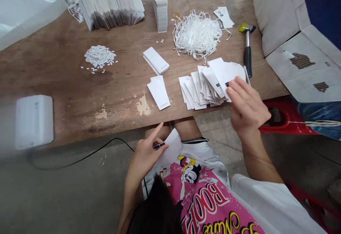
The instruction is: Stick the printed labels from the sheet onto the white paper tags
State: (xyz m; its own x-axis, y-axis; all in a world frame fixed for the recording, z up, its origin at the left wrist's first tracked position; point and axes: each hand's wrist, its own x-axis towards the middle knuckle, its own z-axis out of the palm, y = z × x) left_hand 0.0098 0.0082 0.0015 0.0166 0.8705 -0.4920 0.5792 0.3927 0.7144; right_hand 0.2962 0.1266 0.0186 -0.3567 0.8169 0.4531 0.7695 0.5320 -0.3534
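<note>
My left hand (146,154) is held above my lap, closed on a white card tag (172,145) between thumb and fingers, with the index finger stretched out. Dark print shows on the card beside the thumb. At the table's front edge, my right hand (247,107) has its fingers together on a white card (226,73) at the right end of a fanned row of card tags (198,90); its thumb is hidden. To the left of that row lie two small groups of white tags, one group (160,91) nearer me and the other group (156,60) behind it.
White strings (198,35) lie heaped behind the tag row. A hammer (248,49) and cardboard box (306,63) are at right. Small white pieces (99,57) form a pile at left, near a white device (34,120). Strung tags (113,4) and a card stack (160,13) stand behind.
</note>
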